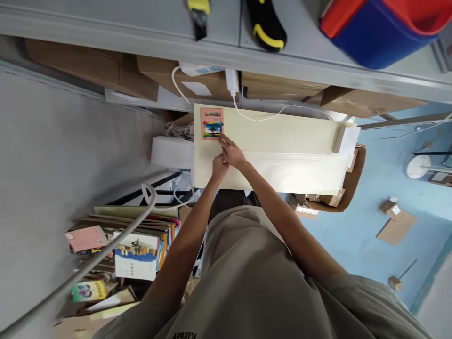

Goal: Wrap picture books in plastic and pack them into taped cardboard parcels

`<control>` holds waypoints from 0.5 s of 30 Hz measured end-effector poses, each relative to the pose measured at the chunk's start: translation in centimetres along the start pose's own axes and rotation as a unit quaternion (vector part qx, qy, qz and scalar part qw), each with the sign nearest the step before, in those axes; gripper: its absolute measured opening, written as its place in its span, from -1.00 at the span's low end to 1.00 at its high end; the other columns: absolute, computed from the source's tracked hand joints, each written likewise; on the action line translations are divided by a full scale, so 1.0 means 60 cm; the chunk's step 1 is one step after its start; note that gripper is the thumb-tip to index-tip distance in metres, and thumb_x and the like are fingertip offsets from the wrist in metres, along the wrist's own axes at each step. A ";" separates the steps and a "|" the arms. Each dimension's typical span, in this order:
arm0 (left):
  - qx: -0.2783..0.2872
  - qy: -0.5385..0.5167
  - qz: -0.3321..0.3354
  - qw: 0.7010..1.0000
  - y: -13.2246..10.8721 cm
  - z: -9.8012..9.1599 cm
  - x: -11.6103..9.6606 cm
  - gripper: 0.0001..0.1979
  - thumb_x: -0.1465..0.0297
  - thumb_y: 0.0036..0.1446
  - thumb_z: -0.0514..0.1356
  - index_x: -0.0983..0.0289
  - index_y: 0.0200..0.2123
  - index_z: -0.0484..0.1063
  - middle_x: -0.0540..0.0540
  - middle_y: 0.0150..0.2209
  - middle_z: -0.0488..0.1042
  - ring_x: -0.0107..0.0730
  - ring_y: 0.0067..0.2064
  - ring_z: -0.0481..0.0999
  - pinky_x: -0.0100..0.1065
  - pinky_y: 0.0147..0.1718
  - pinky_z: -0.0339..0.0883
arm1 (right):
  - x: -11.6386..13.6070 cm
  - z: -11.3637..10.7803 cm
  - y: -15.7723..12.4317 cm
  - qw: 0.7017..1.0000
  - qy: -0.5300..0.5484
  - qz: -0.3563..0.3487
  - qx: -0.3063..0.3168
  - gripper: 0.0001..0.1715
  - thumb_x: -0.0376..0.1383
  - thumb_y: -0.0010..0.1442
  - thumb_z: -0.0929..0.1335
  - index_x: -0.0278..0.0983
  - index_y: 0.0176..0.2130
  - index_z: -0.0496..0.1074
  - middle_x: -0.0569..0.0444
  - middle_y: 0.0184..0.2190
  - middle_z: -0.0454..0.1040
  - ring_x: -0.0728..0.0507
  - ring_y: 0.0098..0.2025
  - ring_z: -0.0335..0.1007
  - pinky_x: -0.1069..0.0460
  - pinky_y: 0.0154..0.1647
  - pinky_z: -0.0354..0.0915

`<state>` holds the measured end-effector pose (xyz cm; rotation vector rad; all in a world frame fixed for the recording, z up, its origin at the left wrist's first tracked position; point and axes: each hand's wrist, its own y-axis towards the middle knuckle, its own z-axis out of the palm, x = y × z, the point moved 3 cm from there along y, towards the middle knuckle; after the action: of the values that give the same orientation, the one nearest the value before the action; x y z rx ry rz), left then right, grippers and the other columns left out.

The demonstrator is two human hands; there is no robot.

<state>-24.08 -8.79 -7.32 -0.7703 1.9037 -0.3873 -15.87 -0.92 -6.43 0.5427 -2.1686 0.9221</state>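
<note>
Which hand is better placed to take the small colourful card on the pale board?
Right, I'd say. The right hand has its fingertips at the lower corner of the card on the pale board; the left hand sits behind it, farther from the card.

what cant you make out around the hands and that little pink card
Pink card: print too small to read, head view.
Right hand: pinching or just touching the card's corner, too small to tell.
Left hand: fingers hidden behind the right hand, head view.
Black and yellow object: cut off by the top edge.
</note>
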 end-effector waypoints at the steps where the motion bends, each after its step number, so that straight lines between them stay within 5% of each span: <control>1: -0.046 -0.006 0.003 0.999 0.015 -0.030 0.008 -0.85 0.39 0.29 0.23 0.23 -0.18 0.62 0.28 -0.13 0.72 0.05 0.01 0.72 -0.08 0.10 0.56 | 0.005 0.007 0.016 1.000 -0.010 0.007 0.003 -0.20 -0.45 0.49 0.15 -0.20 0.58 0.33 0.02 0.69 0.19 -0.42 0.53 0.33 -0.39 0.49 0.46; 5: -0.173 -0.021 0.017 0.985 0.075 -0.113 0.021 -0.71 0.41 0.33 0.24 0.27 0.08 0.58 0.37 0.21 0.66 -0.05 0.11 0.70 -0.14 0.24 0.48 | 0.012 0.025 0.033 0.998 -0.040 0.045 -0.006 -0.20 -0.49 0.45 0.15 -0.33 0.57 0.30 -0.15 0.67 0.22 -0.51 0.56 0.25 -0.57 0.44 0.46; 11: -0.134 0.024 -0.013 0.991 0.158 -0.131 0.011 -0.84 0.30 0.40 0.28 0.26 -0.20 0.57 0.30 -0.08 0.72 -0.02 0.06 0.69 -0.21 0.14 0.43 | 0.020 0.045 0.021 0.995 -0.057 0.078 -0.020 -0.15 -0.51 0.41 0.19 -0.35 0.60 0.23 -0.23 0.68 0.17 -0.51 0.63 0.15 -0.57 0.39 0.51; 15: -0.111 -0.034 0.017 0.993 0.138 -0.133 -0.004 -0.73 0.19 0.38 0.33 0.22 -0.31 0.52 0.16 -0.25 0.68 -0.16 -0.10 0.65 -0.28 -0.04 0.43 | 0.008 0.027 0.027 0.995 0.001 0.078 -0.056 -0.41 -0.33 0.52 0.25 -0.29 0.42 0.48 -0.19 0.64 0.28 -0.48 0.51 0.38 -0.46 0.41 0.52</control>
<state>-33.98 -3.00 -8.34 -0.8839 1.9136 -0.1261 -17.87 -1.12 -7.60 0.3215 -2.2695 0.8767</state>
